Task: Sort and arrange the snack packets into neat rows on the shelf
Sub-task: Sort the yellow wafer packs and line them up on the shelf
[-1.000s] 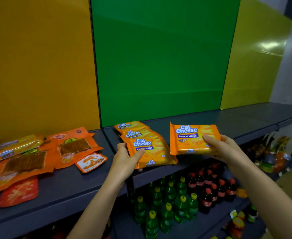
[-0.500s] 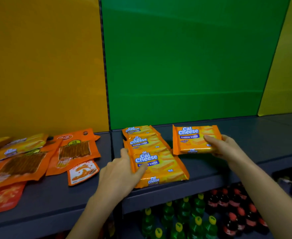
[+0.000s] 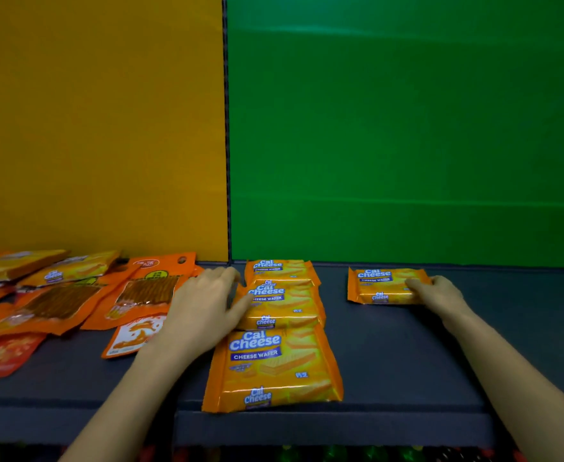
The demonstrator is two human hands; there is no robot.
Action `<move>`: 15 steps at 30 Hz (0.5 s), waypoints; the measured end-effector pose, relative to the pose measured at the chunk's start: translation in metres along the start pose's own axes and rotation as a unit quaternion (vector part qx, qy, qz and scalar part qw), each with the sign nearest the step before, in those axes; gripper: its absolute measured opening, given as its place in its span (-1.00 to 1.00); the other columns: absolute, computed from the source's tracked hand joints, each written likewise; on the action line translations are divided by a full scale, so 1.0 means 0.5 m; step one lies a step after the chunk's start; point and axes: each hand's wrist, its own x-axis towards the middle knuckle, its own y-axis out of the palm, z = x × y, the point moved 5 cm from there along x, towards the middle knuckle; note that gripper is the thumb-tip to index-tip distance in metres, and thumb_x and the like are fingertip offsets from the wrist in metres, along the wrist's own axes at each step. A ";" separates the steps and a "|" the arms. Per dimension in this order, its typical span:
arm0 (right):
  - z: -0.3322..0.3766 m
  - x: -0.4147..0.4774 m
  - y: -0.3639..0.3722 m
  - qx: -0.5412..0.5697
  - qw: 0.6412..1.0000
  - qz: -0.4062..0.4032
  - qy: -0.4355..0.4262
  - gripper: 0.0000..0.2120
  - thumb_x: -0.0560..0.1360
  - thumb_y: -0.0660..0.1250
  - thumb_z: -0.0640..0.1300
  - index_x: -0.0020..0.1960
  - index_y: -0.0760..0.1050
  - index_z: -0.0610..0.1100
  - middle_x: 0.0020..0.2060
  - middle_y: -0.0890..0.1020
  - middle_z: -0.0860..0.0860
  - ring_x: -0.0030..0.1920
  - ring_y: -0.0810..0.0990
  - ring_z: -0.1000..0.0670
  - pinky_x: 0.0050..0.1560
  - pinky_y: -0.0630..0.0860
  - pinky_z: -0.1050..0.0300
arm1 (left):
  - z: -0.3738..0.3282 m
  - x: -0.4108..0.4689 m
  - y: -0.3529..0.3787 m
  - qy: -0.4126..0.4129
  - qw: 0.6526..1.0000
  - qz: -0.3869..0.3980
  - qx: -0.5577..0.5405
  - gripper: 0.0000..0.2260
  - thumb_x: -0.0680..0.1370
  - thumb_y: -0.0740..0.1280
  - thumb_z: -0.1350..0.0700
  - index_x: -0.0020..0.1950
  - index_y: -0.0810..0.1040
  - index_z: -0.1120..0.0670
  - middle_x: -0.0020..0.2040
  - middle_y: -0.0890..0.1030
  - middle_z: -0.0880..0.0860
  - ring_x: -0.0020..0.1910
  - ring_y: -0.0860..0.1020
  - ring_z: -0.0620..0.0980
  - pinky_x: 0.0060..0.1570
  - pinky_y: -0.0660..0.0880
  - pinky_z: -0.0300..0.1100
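Snack packets of cheese wafers (image 3: 275,368) lie in a column on the shelf (image 3: 390,355), steadied by the flat, open-fingered left hand (image 3: 204,308), while the right hand (image 3: 440,293) pinches a lone packet (image 3: 382,285) starting a second row, which next probably needs squaring up.

Both forearms are bare, no sleeves, rings or watches showing.

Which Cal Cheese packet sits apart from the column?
The packet under the right hand: lone Cal Cheese packet, alone to the right; the three others overlap in one column.
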 end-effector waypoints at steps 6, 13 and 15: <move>0.009 0.064 0.019 -0.072 0.997 0.014 -0.018 -0.57 0.53 0.23 -0.01 0.22 0.45 -0.33 0.20 0.52 -0.31 0.24 0.46 -0.28 0.19 0.38 -0.02 | 0.008 0.020 0.001 -0.038 0.999 -0.004 0.024 -0.61 0.54 0.17 -0.18 0.24 0.43 0.04 0.22 0.53 -0.01 0.22 0.47 -0.01 0.06 0.44 -0.13; 0.020 0.051 0.098 -0.124 0.992 0.022 -0.030 -0.54 0.56 0.15 -0.02 0.25 0.39 -0.37 0.24 0.46 -0.34 0.27 0.42 -0.30 0.22 0.36 -0.04 | 0.029 -0.041 -0.020 -0.085 0.995 0.028 0.046 -0.62 0.52 0.16 -0.20 0.16 0.48 0.04 0.14 0.56 -0.01 0.14 0.50 -0.01 0.00 0.45 -0.12; 0.065 0.007 0.130 -0.158 0.984 0.028 -0.073 -0.51 0.56 0.13 0.01 0.30 0.36 -0.34 0.30 0.41 -0.31 0.31 0.36 -0.28 0.27 0.31 -0.08 | 0.082 -0.081 -0.064 -0.108 0.992 0.021 0.056 -0.56 0.48 0.10 -0.22 0.15 0.50 0.04 0.14 0.56 -0.01 0.14 0.51 0.00 0.01 0.45 -0.12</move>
